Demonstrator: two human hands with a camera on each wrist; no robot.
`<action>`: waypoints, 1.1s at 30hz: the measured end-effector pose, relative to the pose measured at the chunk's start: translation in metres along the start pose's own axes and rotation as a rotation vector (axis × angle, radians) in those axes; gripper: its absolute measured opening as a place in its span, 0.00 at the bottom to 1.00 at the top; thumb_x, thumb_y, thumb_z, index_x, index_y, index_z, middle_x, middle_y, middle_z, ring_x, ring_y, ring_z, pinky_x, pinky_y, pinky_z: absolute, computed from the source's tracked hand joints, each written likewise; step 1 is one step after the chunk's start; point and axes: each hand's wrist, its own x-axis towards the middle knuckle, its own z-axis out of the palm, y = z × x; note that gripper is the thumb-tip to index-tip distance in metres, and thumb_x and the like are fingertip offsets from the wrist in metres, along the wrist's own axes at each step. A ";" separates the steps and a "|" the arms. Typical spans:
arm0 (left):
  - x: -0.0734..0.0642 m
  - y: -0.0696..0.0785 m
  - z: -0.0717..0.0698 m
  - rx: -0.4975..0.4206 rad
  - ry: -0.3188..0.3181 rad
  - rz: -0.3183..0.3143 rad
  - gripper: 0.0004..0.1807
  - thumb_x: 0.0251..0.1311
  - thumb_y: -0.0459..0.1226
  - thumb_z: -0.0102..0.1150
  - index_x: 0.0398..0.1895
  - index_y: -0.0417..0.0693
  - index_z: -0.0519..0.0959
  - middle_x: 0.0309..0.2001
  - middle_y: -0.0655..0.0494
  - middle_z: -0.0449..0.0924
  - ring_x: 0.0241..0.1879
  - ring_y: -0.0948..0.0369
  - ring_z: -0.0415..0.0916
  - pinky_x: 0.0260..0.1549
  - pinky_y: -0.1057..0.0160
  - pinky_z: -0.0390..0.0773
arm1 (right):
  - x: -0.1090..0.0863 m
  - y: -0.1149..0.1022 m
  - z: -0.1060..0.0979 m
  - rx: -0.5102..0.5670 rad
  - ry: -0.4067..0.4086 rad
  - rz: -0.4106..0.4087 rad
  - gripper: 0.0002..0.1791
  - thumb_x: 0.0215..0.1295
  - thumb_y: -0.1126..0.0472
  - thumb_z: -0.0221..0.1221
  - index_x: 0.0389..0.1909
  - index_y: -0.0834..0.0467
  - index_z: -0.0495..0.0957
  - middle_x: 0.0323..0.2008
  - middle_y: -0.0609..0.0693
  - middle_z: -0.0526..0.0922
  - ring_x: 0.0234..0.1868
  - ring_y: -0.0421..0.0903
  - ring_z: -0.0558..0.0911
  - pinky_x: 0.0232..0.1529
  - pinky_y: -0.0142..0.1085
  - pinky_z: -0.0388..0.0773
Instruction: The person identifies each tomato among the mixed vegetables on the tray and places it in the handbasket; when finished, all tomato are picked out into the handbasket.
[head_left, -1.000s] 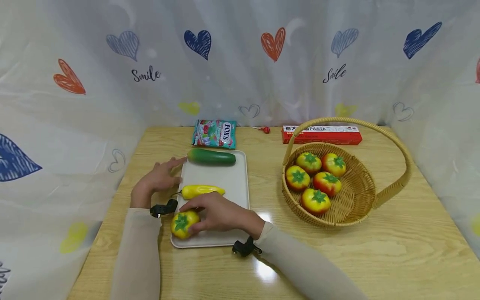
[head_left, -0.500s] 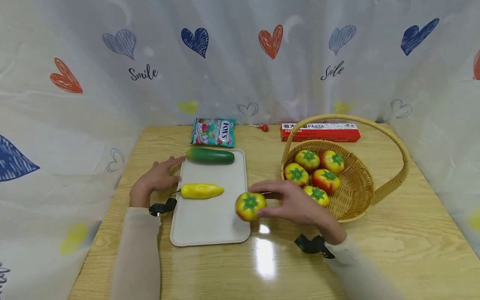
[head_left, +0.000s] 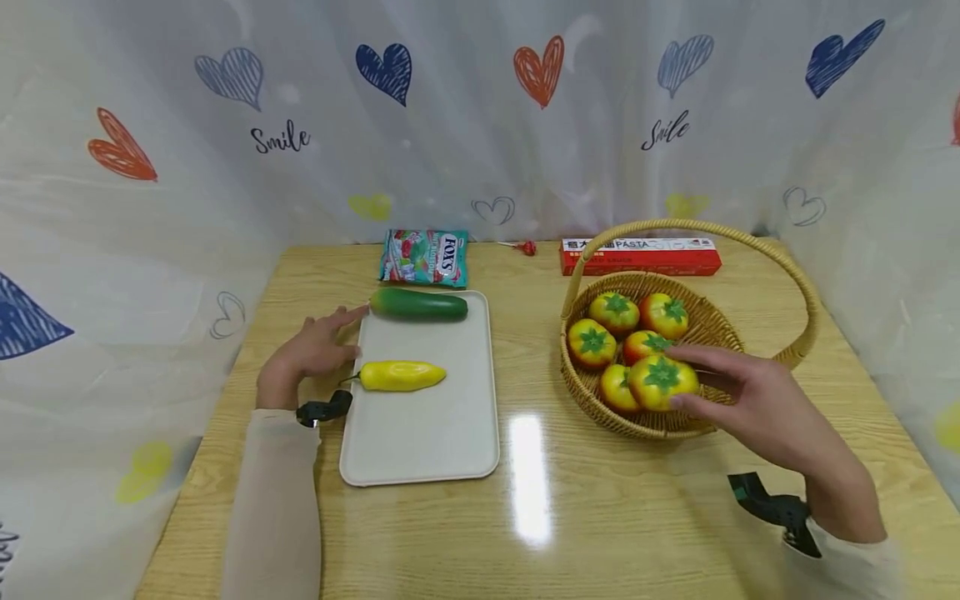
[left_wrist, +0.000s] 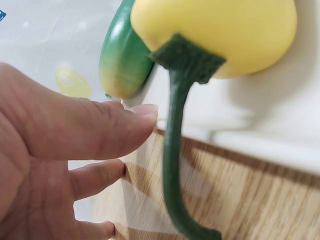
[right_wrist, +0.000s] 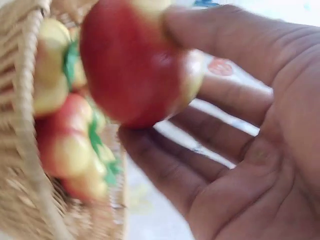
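Note:
My right hand (head_left: 776, 408) grips a yellow-and-red tomato (head_left: 663, 383) with a green leafy top, thumb on one side and fingers on the other. It is over the front part of a wicker basket (head_left: 600, 417), where several similar tomatoes (head_left: 591, 343) lie. In the right wrist view the held tomato (right_wrist: 135, 65) shows its red underside beside the basket wall. At the left, my left hand (head_left: 311, 350) rests with fingers extended at the left edge of a white tray (head_left: 420, 442). On that tray lie a yellow pepper (head_left: 402, 376) and a green cucumber (head_left: 420, 305); the pepper's stem (left_wrist: 174, 135) passes near my thumb.
Behind the tray is a teal candy bag (head_left: 424, 258). A red lollipop (head_left: 528, 248) lies to its right, and a red pasta box (head_left: 641, 258) sits behind the basket. The basket's tall handle (head_left: 690, 225) arches over it. A patterned curtain (head_left: 465, 125) encloses the table.
My right hand has lifted the tomato off the front left of the tray and carried it rightward over the basket. My left hand has stayed at the tray's edge.

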 end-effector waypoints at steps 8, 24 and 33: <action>0.000 -0.002 0.000 0.011 0.001 -0.014 0.42 0.76 0.41 0.59 0.89 0.50 0.56 0.86 0.24 0.43 0.82 0.17 0.32 0.78 0.17 0.33 | -0.005 0.002 -0.006 -0.258 -0.088 0.120 0.31 0.65 0.55 0.78 0.68 0.58 0.84 0.61 0.64 0.89 0.60 0.64 0.88 0.56 0.48 0.88; -0.002 -0.004 -0.002 0.010 0.006 0.037 0.42 0.76 0.38 0.60 0.88 0.43 0.56 0.85 0.23 0.49 0.86 0.28 0.42 0.80 0.20 0.32 | 0.004 0.009 0.022 -0.014 -0.145 0.112 0.26 0.69 0.55 0.75 0.67 0.54 0.86 0.62 0.59 0.89 0.59 0.59 0.91 0.51 0.27 0.87; -0.001 -0.007 -0.001 0.011 0.001 0.032 0.42 0.77 0.39 0.61 0.89 0.45 0.56 0.85 0.24 0.47 0.86 0.28 0.41 0.81 0.22 0.31 | -0.001 0.014 0.017 -0.115 -0.140 0.176 0.28 0.68 0.50 0.76 0.67 0.53 0.86 0.63 0.60 0.89 0.63 0.65 0.88 0.60 0.50 0.85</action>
